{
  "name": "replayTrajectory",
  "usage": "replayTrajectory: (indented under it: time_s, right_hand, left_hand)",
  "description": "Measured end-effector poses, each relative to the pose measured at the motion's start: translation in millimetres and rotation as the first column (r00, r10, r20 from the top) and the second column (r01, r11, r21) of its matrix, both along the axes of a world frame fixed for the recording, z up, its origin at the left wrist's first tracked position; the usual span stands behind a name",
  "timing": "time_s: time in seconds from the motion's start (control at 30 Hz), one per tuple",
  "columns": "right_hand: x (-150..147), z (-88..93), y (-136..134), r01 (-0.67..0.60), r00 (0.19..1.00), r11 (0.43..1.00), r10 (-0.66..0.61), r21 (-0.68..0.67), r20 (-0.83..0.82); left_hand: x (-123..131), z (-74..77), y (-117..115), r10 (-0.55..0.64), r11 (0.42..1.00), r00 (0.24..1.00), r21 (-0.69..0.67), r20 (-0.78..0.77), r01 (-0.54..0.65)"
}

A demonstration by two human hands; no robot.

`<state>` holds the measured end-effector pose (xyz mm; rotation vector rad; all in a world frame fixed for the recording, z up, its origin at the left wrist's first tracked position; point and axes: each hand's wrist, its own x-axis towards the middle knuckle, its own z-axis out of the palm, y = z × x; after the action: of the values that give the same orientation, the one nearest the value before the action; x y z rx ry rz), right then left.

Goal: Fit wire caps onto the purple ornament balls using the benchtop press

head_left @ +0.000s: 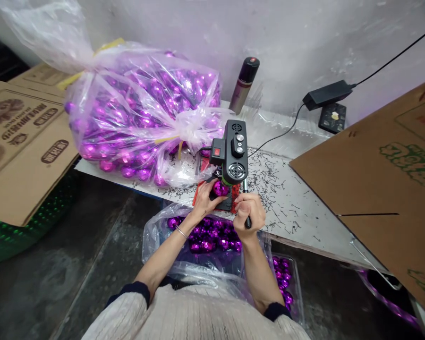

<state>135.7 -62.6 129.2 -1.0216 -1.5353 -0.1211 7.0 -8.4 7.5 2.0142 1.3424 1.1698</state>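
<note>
Thumb and fingers of my left hand (204, 202) are closed around a shiny purple faceted ball (221, 189). The ball sits directly under the head of a black bench press machine (236, 153) with a red switch and round vents. Whether the head touches the ball is hard to make out. My right hand (250, 213) is wrapped around the machine's lever handle (248, 223), whose black end pokes out below the fist. Under the machine lies a red base (235, 193), partly hidden by my hands.
A big clear bag (145, 113) of purple balls leans at the back left, beside a spray can (245, 85). Small dark pins (279, 189) litter the white table. An open bag (212, 236) of balls is below. Cardboard boxes (375, 170) flank both sides; a power adapter (327, 94) hangs behind.
</note>
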Motion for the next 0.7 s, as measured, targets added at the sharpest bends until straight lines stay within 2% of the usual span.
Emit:
replayTrajectory:
  time_s: [0.17,0.27,0.4,0.7]
  right_hand:
    - [1,-27.8,3,0.017,1.0,0.999,-0.016,0.043,-0.026]
    - [1,-36.9,4,0.046,0.999,0.998,-0.045,0.037,-0.015]
    - [1,-40.6,5,0.069,0.998,0.996,-0.069,0.05,-0.011]
    - [-1,-44.4,11,-0.003,0.997,0.994,0.011,0.106,-0.079]
  left_hand:
    - [-1,0.7,0,-0.004,1.0,1.0,-0.017,-0.021,0.003]
    - [-1,0.3,0,-0.004,1.0,1.0,-0.019,-0.019,0.004]
    - [-1,-1.0,0,-0.006,1.0,1.0,-0.019,-0.017,0.005]
    - [0,-1.4,1,-0.011,1.0,1.0,0.01,0.002,0.011]
